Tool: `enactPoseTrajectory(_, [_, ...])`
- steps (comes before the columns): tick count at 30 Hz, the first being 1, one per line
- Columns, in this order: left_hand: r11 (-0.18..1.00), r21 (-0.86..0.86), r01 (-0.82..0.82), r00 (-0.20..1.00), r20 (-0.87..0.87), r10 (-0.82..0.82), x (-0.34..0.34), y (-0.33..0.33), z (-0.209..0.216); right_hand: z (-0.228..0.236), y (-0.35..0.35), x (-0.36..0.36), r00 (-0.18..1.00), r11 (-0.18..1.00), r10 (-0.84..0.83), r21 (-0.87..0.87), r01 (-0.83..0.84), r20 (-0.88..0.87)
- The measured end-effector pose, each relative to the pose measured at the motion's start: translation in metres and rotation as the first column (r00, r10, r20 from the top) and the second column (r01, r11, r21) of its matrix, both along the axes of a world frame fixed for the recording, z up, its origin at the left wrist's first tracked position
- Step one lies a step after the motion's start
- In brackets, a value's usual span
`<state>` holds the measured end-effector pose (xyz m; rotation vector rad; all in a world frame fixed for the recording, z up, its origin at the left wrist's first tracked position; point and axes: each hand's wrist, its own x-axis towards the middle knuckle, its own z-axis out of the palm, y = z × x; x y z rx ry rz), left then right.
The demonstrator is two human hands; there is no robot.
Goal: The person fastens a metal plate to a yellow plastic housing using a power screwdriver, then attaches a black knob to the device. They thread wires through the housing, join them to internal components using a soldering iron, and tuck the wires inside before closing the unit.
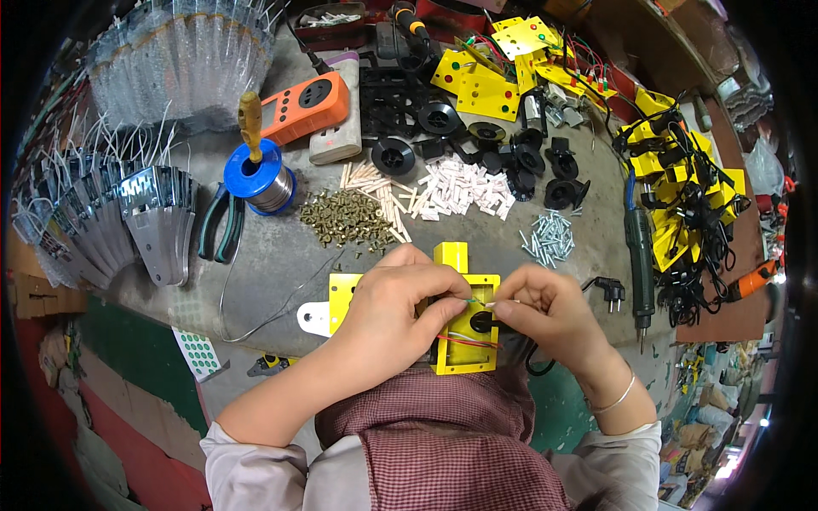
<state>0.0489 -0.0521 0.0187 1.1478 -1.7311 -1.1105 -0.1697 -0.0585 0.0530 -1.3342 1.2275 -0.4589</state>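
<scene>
A yellow metal housing (452, 255) with an open rectangular frame sits at the bench's near edge, in front of me. My left hand (392, 308) lies over its left part, thumb and forefinger pinching a thin green wire (474, 301) above the frame. Opposite it, my right hand (552, 313) pinches a thin pale wire end close to the green one; the fingertips hide part of it. Red and white wires (470, 341) cross the frame below my fingers. A round black cable fitting (481, 321) shows inside the frame. From under my left hand a white tab with a hole (313, 318) sticks out.
Beyond my hands lie piles of brass screws (354, 220), white sleeves (460, 187) and silver screws (548, 238). A solder spool (260, 179) and pliers (220, 223) stand left. An electric screwdriver (638, 264) and yellow parts with black cords (682, 204) are right.
</scene>
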Motion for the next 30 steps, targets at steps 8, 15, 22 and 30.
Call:
enactPoseTrajectory(8, [0.995,-0.099,-0.01,1.0,0.013,0.011,0.004,0.003,-0.001,0.001,0.002,0.01,0.991,0.993,-0.12,-0.011,0.121,0.068])
enactPoseTrajectory(15, [0.998,-0.024,-0.059,0.998,-0.031,0.058,-0.002,0.004,0.004,0.009,-0.008,0.007,0.995,0.995,-0.088,-0.039,0.09,0.056])
enactPoseTrajectory(22, [0.988,-0.155,0.019,1.0,-0.006,-0.02,0.004,0.0,-0.003,0.004,-0.006,0.01,0.997,0.999,-0.051,-0.009,0.051,0.06])
enactPoseTrajectory(30, [0.989,0.104,0.109,0.981,-0.174,-0.09,0.005,-0.002,-0.005,0.005,-0.013,0.002,0.997,0.999,-0.011,0.045,0.008,0.07])
